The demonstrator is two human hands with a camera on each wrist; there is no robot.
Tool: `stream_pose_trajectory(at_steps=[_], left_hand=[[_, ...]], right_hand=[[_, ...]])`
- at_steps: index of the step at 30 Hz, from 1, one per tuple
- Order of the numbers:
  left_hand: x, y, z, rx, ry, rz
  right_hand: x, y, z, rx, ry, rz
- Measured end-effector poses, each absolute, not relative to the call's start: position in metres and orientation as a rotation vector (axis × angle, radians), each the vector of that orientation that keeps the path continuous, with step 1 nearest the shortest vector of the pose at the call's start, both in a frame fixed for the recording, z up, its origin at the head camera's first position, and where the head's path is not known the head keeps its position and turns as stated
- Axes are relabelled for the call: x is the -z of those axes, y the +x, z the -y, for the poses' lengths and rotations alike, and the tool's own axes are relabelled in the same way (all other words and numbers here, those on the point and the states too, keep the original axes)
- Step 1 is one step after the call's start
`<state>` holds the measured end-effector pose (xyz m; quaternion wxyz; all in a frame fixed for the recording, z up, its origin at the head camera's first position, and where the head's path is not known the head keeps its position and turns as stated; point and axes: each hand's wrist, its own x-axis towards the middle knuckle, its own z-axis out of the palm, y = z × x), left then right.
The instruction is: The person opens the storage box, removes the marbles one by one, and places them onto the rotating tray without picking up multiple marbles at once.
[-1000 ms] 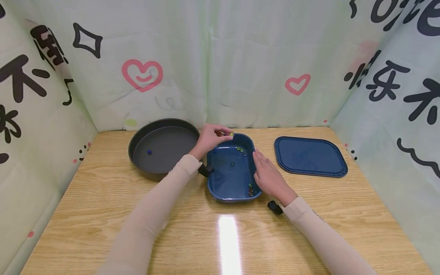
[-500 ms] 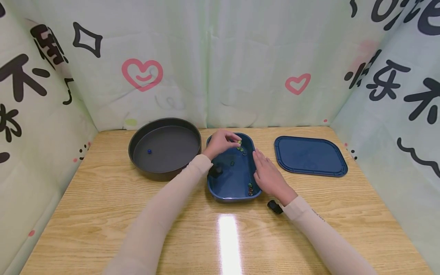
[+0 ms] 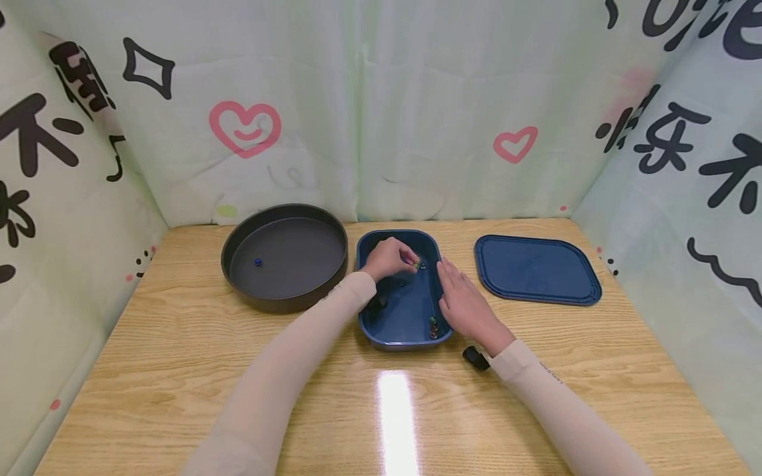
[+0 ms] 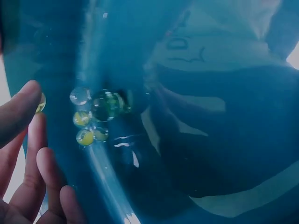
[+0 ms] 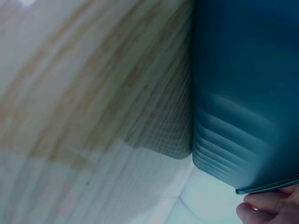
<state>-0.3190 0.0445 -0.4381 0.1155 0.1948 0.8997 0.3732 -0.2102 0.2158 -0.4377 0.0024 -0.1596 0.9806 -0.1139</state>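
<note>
My left hand (image 3: 388, 258) reaches down inside the blue tub (image 3: 399, 345). Between thumb and finger it pinches a clear yellow marble (image 4: 42, 102), partly covered by the thumb. Several glass marbles (image 4: 83, 117) lie together on the tub floor beside that hand, some clear with yellow. More marbles (image 3: 434, 328) sit in the tub's near right corner, and one (image 3: 402, 283) lies mid-floor. With fingers extended, my right hand (image 3: 467, 305) rests against the tub's right rim. The right wrist view shows its fingertips (image 5: 261, 205) at the rim.
A round dark grey pan (image 3: 286, 303) stands left of the tub with one blue marble (image 3: 258, 262) inside. To the right, a flat blue lid (image 3: 538, 270) lies on the wooden table (image 3: 333, 410). A printed curtain (image 3: 381, 119) borders the table behind.
My left hand, pinching the yellow marble, has moved from the tub's far left rim rightward and down into the tub, close to the other marbles. The right hand has stayed at the rim.
</note>
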Motion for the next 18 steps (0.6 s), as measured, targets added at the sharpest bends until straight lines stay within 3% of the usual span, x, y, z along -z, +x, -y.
stream_pose_trajectory(at_steps=[18], left_hand=[[0.4428,-0.3211,-0.0516,-0.839,0.766,-2.427]], right_hand=[[0.4381,-0.2104,-0.2171,0.351,-0.484,-3.059]])
